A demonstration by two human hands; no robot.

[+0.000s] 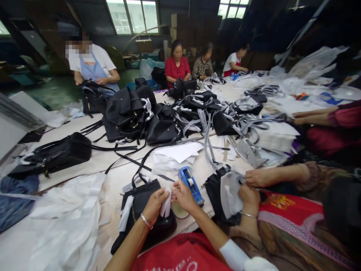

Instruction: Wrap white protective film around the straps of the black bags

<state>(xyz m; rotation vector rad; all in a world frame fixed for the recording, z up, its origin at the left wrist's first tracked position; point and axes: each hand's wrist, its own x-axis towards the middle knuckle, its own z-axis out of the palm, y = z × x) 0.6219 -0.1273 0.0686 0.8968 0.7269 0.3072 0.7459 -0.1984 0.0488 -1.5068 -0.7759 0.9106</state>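
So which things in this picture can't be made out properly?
All in the head view:
- White strip: its upper end is hidden by the left hand.
- Right hand: too small to tell whether its fingertips grip the strip.
- Black bag: partly behind the left hand and forearm.
- Red apron: lettering cut off by the bottom edge.
- Far workers' hands: too small and blurred.

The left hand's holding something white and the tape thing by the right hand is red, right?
Almost: the head view shows the tape dispenser by the right hand is blue, not red. The left hand is holding something white.
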